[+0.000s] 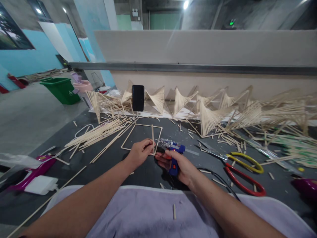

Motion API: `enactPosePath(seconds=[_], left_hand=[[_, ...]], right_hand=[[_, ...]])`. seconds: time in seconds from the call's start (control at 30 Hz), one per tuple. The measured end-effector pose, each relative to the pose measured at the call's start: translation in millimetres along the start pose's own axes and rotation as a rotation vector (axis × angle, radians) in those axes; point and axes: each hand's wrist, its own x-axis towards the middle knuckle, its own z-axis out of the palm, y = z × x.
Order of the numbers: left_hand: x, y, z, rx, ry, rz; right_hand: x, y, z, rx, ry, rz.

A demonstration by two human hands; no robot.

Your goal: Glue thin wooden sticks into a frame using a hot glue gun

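Note:
My left hand (140, 152) pinches a thin wooden stick (153, 132) that stands upright at the near right corner of a square stick frame (125, 138). The frame lies flat on the dark table. Wrapped around a blue hot glue gun (174, 167) is my right hand (182, 168), just right of the left one. A red light glows on the gun, and its nozzle, wrapped in crumpled foil, points left toward the stick. A clear glue stick (192, 152) sticks out of its back. The fingers of my right hand partly hide the grip.
Scissors (226, 158) with yellow and red handles lie open at right. Loose sticks (99, 134) are piled at left. Twisted stick models (208, 120) line the back beside a phone (138, 98). A purple tool (34, 173) lies at far left, and a black cord (223, 181) runs near my right forearm.

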Motion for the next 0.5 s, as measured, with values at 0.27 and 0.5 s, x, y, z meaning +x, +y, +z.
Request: enactPosePath(seconds=[0.27,0.5], left_hand=[[-0.8,3.0,-0.3,-0.042,-0.006,-0.011],[-0.6,1.1,0.1,-0.036,0.003,0.000]], right_hand=[[0.1,0.7,-1.8,0.002,-0.014,-0.002],[1.1,0.8,-1.8,0.005,-0.014,-0.005]])
